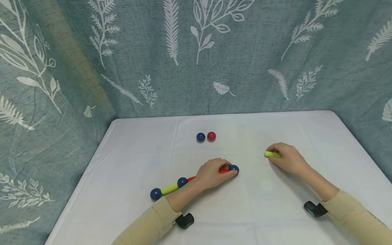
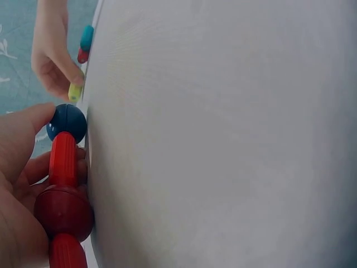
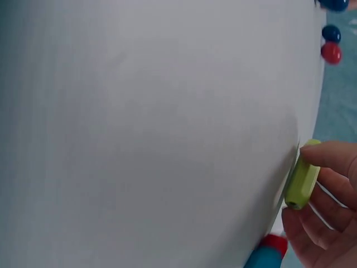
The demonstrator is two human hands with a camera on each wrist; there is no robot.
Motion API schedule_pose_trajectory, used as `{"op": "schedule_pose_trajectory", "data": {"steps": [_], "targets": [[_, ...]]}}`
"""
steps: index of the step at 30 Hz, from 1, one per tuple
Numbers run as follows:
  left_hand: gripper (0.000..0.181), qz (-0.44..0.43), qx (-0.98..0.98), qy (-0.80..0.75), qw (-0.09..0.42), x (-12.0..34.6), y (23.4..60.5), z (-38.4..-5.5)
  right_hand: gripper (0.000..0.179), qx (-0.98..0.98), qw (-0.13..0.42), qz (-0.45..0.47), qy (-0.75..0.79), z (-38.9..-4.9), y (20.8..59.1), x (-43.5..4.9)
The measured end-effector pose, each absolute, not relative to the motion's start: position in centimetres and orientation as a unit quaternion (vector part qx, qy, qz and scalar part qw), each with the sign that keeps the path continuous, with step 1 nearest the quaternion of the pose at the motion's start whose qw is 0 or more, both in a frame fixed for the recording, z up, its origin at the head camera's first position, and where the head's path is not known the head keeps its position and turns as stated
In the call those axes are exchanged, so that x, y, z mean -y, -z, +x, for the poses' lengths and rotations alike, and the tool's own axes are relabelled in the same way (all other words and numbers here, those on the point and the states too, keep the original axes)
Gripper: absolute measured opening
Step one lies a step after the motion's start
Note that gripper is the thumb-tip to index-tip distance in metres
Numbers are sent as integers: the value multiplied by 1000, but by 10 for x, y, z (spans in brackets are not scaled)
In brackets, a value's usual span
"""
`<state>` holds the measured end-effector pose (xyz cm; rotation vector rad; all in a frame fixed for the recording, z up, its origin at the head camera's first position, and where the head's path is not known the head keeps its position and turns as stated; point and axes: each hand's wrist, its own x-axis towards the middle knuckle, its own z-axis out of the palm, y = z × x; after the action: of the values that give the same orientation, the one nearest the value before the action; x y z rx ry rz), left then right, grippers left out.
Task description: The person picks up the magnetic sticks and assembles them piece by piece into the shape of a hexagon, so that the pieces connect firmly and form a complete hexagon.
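My left hand [image 1: 211, 173] grips the right end of a chain of balls and rods, its thumb at a blue ball [image 1: 234, 169]. Toward the left, the chain shows a blue ball [image 1: 182, 182], a yellow-green rod [image 1: 169, 189] and another blue ball [image 1: 156, 194]. A dark red ball [image 2: 64, 213] joins two red rods [image 2: 63, 162] in the left wrist view; from the head camera the hand hides it. Over at the right, my right hand [image 1: 288, 159] pinches a loose yellow-green rod [image 3: 303, 178] between thumb and fingers, apart from the chain.
A loose blue ball [image 1: 200, 137] and a red ball [image 1: 211, 136] sit side by side toward the back of the white-covered table [image 1: 137, 146]. A teal-and-red piece [image 3: 265, 257] shows near the right hand. Patterned curtains [image 1: 183, 85] line the back and sides.
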<state>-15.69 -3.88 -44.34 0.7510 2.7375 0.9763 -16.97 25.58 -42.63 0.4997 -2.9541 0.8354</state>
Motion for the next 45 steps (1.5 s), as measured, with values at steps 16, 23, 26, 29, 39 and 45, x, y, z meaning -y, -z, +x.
{"op": "schedule_pose_trajectory", "data": {"steps": [16, 23, 26, 29, 39, 45], "targets": [[37, 252, -909, -326, 65, 39, 444, -157, 19, 926, -8, 240, -292, -154, 429, -207], [35, 257, -907, -330, 57, 40, 445, -157, 20, 915, -18, 273, -296, -149, 430, -192], [35, 259, -905, -332, 57, 40, 444, -157, 22, 914, -15, 281, -294, -148, 431, -189], [35, 260, -905, -333, 58, 40, 444, -157, 22, 912, -13, 286, -293, -148, 431, -188], [38, 287, -917, -277, 24, 36, 435, -155, 23, 898, -10, 304, -318, -148, 433, -188], [28, 300, -912, -279, 24, 31, 432, -157, 25, 877, -15, 317, -361, -150, 437, -185]]}}
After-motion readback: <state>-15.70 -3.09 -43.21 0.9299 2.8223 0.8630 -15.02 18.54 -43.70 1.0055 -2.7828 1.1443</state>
